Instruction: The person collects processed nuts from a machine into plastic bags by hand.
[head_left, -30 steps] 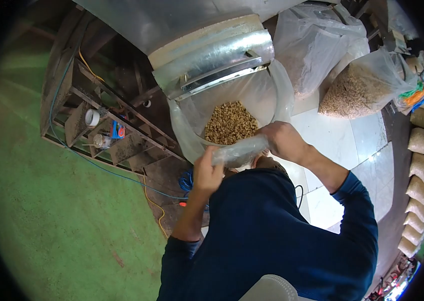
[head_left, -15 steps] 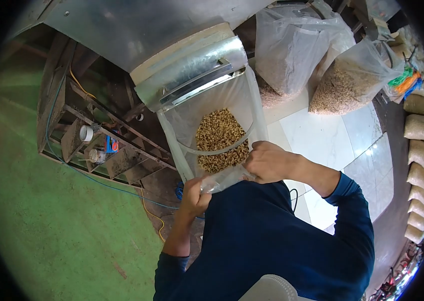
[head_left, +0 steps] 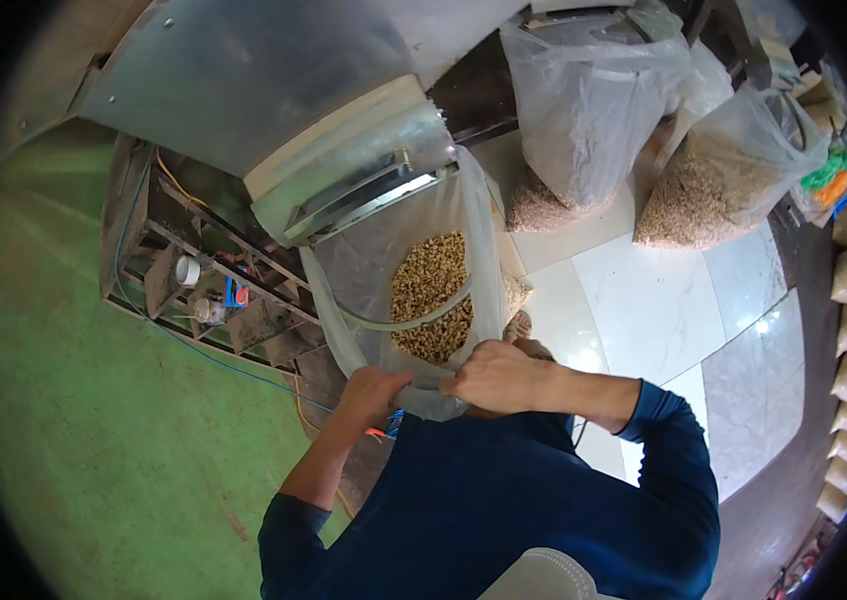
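Metal housing [head_left: 273, 80] looms by the far left corner of the pale tiled floor [head_left: 633, 290], whose far edge carries a tall sack [head_left: 588, 120] and, near it, a slumped sack [head_left: 723, 180], both part-filled. From the housing juts a curved chute [head_left: 368, 185]; at its lip sits the open clear bag [head_left: 486, 270], slanting towards the person. Inside lies a heap of brown and cream chunks [head_left: 431, 295], crossed by a pale band [head_left: 413, 322], hoop or fold, I cannot tell. Right hand [head_left: 503, 375] is closed over the bag's near edge, knuckles up; left hand [head_left: 373, 395] pinches that edge nearby, with bunched plastic between them. Holding it well probably calls for an even pull from both hands, the far edge kept snug to the lip, and a grip on doubled plastic, since a single layer could stretch or tear.
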Demonstrator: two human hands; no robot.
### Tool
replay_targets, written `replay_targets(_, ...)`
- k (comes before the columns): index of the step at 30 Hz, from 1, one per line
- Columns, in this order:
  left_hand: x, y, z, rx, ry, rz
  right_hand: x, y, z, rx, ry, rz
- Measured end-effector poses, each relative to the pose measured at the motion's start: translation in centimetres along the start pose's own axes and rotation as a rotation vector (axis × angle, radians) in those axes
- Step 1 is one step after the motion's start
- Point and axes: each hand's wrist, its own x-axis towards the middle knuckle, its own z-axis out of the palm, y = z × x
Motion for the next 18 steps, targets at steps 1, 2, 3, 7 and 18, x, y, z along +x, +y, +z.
replay_targets(1,0.6,0.2,-0.5,-0.007,-0.033,-0.007,-0.8,0.3,0.1,0.014,0.013,0.008)
replay_targets(2,1.6,0.7,-0.8,-0.011,-0.049,-0.004,-1.7,1.0,-0.4,0.008,-0.012,0.042)
replay_targets(3,3.1,1.4,-0.9,0.015,0.008,0.060,-2.7,1.7,-1.4,-0.007,-0.048,0.070)
replay_targets(7,5.0,4.1,-2.0,-0.059,0.194,0.057,-5.3,2.3,-4.4,-0.002,0.002,0.182)
replay_targets(18,-8.8,-2.3,-2.2,0.001,0.251,0.087,7.3,-3.6,0.0,-0.176,-0.049,-0.035)
